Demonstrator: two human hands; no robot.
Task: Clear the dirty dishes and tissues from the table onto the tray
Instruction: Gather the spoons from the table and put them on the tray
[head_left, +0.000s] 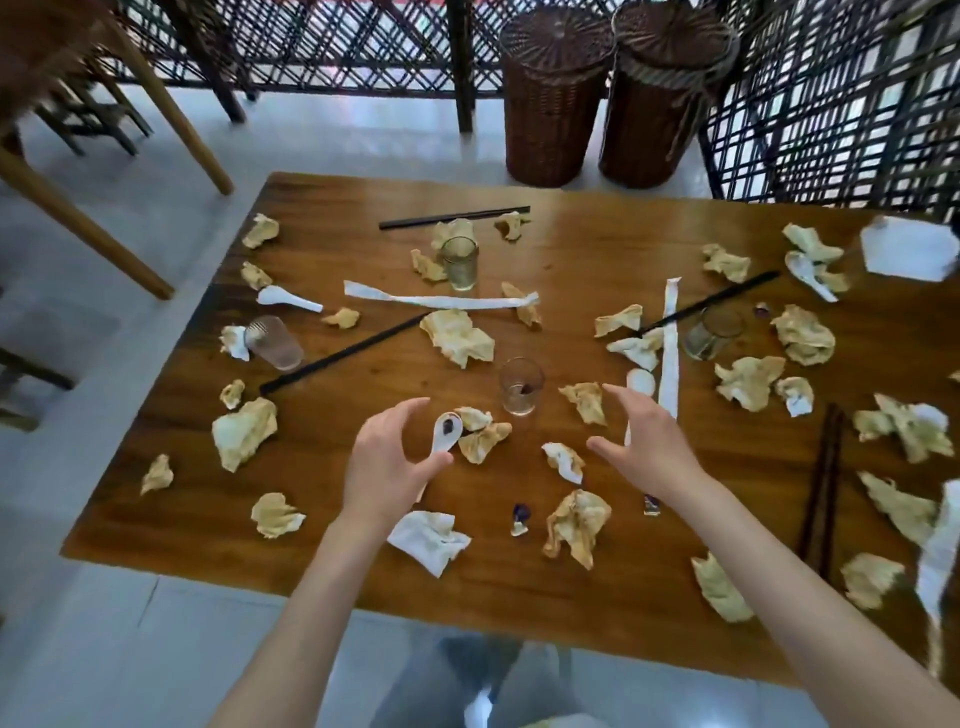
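From the head camera, both bare hands are hovering over the near middle of a wooden worktop (597, 234) littered with crumpled tissues and used tableware. The left hand (387, 462) is curling its fingers (410, 408) in a loose, spread arc, with the thumb lying across the handle of a white soup spoon (445, 434); whether it is actually gripping the spoon I cannot tell. The spoon's bowl, holding a dark smear, is sitting just beyond the left fingertips, touching a small crumpled tissue (480, 431). The right hand (644, 441) is holding its fingers (621, 397) spread apart and empty, thumb pointing toward the left hand. Between the two hands, just past the fingertips, a clear glass (521, 385) is standing upright with a dark residue at its bottom. Directly beyond the right fingers a long white paper strip (669, 348) is lying lengthwise, and a second white spoon (640, 383) is peeking out just beside them. Below the left wrist a white tissue (428, 540) is lying flat on the worktop, and near the right wrist a larger yellowish tissue (576, 525) is sitting crumpled. Farther out from the left fingers, black chopsticks (343, 353) are lying slantwise, and a tipped glass (272, 342) is resting on its side. Two wicker baskets (550, 104) are standing on the floor beyond the worktop's far edge.
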